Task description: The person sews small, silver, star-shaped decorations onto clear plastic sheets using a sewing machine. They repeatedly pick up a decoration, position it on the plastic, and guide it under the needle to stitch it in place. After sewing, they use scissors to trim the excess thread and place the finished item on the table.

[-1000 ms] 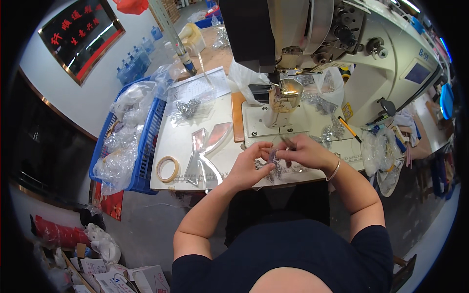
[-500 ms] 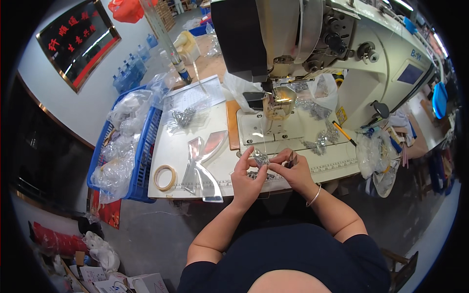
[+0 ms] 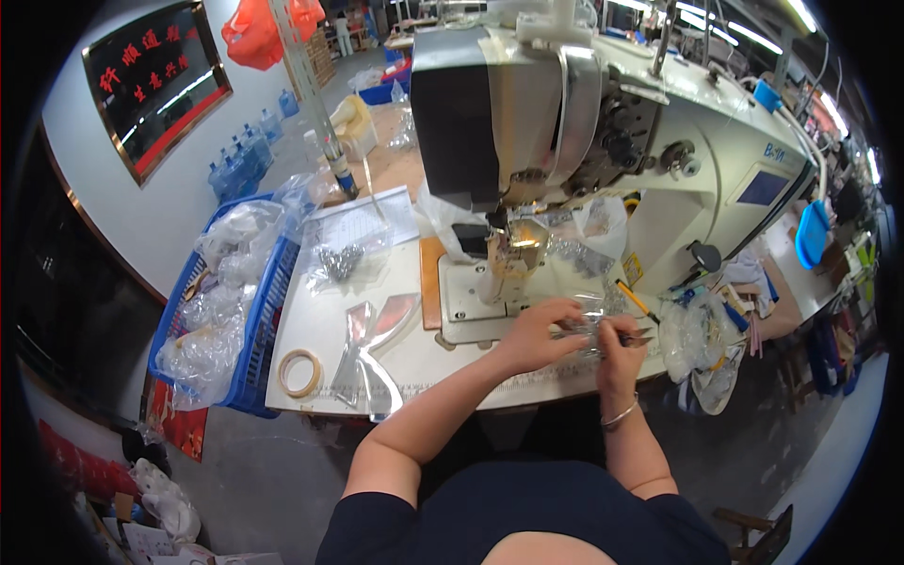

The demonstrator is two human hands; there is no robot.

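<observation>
To the right of the sewing machine's needle, both hands are close together over the white table. My left hand has its fingers closed about a shiny silver piece, partly hidden and blurred. My right hand is closed on a small pointed metal tool that looks like thread snips, its tips sticking out to the right. More silver pieces lie just beyond the hands, next to a yellow cutter knife. Silver cut-out strips lie flat to the left of the machine plate.
A tape roll sits at the table's left front. Beside the table stands a blue crate full of clear plastic bags. Paper sheets and bagged silver pieces lie behind. At the right edge hangs clear plastic.
Both hands have moved right, away from the front of the machine plate to the silver pieces beside the yellow knife. The view has shifted slightly.
</observation>
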